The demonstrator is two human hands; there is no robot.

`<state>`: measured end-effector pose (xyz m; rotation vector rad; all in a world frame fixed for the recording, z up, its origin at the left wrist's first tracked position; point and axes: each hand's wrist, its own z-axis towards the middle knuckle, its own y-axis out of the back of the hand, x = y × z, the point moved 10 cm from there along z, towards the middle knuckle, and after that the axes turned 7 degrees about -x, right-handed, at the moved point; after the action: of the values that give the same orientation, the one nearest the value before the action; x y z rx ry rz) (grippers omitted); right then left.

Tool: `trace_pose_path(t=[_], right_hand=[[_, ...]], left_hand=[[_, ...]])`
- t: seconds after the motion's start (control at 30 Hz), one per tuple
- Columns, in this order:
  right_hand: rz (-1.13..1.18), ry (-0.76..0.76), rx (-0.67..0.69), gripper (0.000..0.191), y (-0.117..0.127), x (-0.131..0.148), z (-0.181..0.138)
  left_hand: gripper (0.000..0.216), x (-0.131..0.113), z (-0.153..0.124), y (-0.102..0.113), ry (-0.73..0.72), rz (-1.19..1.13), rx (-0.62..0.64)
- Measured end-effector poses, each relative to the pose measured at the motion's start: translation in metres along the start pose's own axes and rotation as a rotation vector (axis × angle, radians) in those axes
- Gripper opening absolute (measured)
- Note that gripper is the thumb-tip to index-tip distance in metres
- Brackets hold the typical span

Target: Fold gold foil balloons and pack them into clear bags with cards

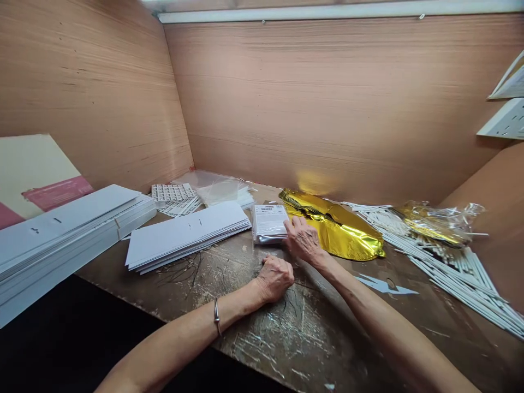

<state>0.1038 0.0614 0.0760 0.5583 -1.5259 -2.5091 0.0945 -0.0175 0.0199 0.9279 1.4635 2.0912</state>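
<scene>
In the head view, a stack of flat clear plastic packets [270,222] with a printed white label lies mid-table. My right hand [303,241] is at its right edge, fingers curled and touching the packets. Just in front of the stack, my left hand [275,279] is closed, knuckles up, close to the tabletop. Whatever its fingers hold, if anything, is hidden. Shiny gold foil balloons [339,226], flat and piled, lie right behind my right hand. To the left sits a fanned stack of white cards [188,234] with small dark marks on top.
A taller pile of white cards [69,232] fills the left side. Behind are printed sticker sheets [174,196] and clear plastic bags [215,188]. Many white sticks [458,278] spread at right, with bagged gold foil [440,224] over them. Wooden panels [327,109] enclose the table.
</scene>
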Motion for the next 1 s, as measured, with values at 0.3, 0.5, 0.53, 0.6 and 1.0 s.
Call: trace_pose_path(t=[0.3, 0.5, 0.53, 0.6, 1.0], right_hand=[[0.272, -0.355, 0.182, 0.034, -0.033, -0.031, -0.012], [1.307, -0.673, 0.341, 0.057, -0.057, -0.039, -0.052], [1.432, -0.718, 0.307, 0.052, -0.057, -0.04, -0.058], [1.577, -0.748, 0.219, 0.039, -0.056, -0.044, -0.065], [0.719, 0.111, 0.314, 0.014, -0.027, -0.014, -0.054]], left_hand=[[0.017, 0.001, -0.001, -0.002, 0.019, -0.01, 0.035], [0.037, 0.04, 0.008, 0.057, 0.166, -0.289, -0.122], [0.04, 0.057, 0.015, 0.069, 0.228, -0.304, -0.186], [0.043, 0.091, 0.031, 0.076, 0.346, -0.292, -0.237], [0.061, 0.128, 0.062, -0.051, 0.3, -0.352, 0.154]])
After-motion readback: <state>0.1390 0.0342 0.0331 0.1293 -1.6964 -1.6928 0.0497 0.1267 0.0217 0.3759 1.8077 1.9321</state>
